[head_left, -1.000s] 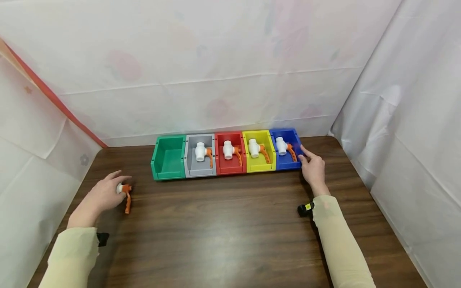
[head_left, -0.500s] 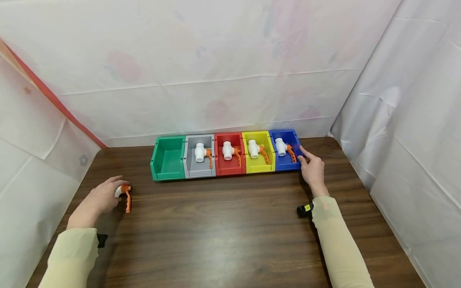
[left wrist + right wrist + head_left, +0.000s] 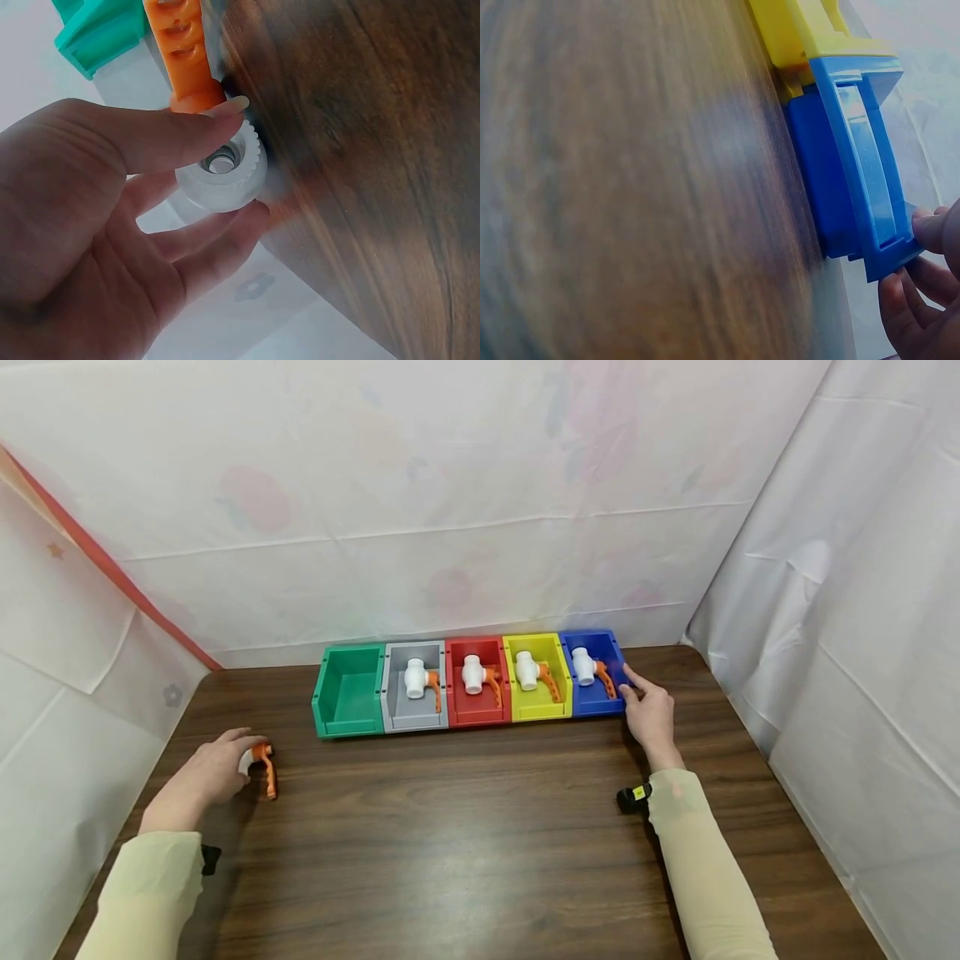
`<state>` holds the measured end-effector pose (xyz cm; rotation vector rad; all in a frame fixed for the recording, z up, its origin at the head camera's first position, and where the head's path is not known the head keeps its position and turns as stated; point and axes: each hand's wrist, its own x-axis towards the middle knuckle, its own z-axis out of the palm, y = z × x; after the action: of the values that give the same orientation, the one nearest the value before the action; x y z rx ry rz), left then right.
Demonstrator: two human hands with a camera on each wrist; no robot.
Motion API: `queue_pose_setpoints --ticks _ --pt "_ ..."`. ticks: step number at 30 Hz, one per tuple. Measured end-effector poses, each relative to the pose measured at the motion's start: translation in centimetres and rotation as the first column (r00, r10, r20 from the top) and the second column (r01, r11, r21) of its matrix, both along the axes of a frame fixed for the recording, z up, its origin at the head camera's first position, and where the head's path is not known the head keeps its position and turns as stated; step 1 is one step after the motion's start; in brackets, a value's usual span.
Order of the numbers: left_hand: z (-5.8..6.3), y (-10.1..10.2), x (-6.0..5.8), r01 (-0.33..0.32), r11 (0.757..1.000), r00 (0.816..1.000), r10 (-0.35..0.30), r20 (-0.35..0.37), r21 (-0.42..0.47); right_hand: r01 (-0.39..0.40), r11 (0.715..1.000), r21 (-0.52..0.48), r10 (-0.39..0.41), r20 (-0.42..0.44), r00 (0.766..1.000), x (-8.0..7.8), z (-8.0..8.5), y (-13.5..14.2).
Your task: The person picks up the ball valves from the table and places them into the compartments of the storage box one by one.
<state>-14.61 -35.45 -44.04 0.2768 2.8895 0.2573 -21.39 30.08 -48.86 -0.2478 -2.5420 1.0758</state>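
At the left of the table, my left hand [image 3: 210, 772] pinches a white plastic ball valve [image 3: 225, 184] with an orange handle [image 3: 184, 56]. In the left wrist view the thumb lies over the valve's white body and the fingers are beneath it, with one threaded end facing the camera. My right hand [image 3: 651, 714] grips the right side wall of the blue bin [image 3: 870, 165], thumb on one face and fingers on the other. Inside that bin lies a similar valve [image 3: 583, 667], its orange handle toward the hand.
The blue bin ends a row with a yellow bin [image 3: 543, 710], a red bin [image 3: 480, 717], a grey bin [image 3: 416, 722] and a green bin [image 3: 350, 727]. Yellow, red and grey each hold one valve; the green has none. White cloth [image 3: 480, 560] hangs behind the wooden table [image 3: 450, 843].
My left fingers have drawn back and closed in around the valve's white body, and the end of its orange handle has swung slightly right. The right hand has stayed on the blue bin.
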Motion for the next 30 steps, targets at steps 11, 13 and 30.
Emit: queue_pose_setpoints --ticks 11,13,30 --pt "-0.4 -0.1 -0.3 -0.002 1.0 1.0 0.002 -0.032 -0.007 0.004 1.0 0.004 -0.004 -0.009 1.0 0.0 -0.1 0.0" --pt "-0.5 -0.1 -0.2 0.002 1.0 0.999 -0.002 -0.049 -0.007 0.005 1.0 0.005 -0.005 -0.009 1.0 0.1 -0.1 0.0" --pt "-1.0 -0.1 0.1 -0.072 0.996 0.988 0.078 -0.132 0.049 0.0 1.0 0.0 0.0 -0.009 1.0 0.2 0.0 -0.1"
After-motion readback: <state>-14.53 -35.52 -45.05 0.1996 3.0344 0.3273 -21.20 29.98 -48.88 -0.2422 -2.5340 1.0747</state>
